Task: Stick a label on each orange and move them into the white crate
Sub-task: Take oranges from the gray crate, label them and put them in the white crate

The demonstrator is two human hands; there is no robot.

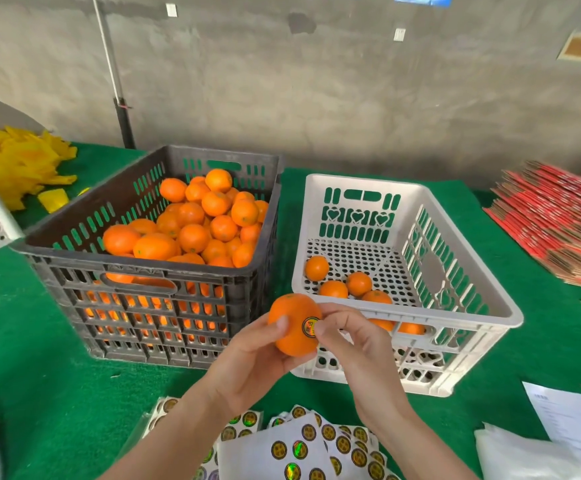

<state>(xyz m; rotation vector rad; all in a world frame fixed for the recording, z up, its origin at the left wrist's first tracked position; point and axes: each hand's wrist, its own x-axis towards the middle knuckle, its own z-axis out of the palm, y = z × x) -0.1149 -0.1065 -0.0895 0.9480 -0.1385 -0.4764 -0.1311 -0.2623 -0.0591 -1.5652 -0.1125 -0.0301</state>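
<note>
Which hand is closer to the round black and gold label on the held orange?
Right. The right hand touches the round black and gold label at its right edge with fingertips; the left hand grips the orange from the left and below, thumb short of the label.

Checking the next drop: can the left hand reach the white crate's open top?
Probably yes: the left hand, holding the orange, hovers by the white crate's near rim, and nothing covers its open top.
</note>
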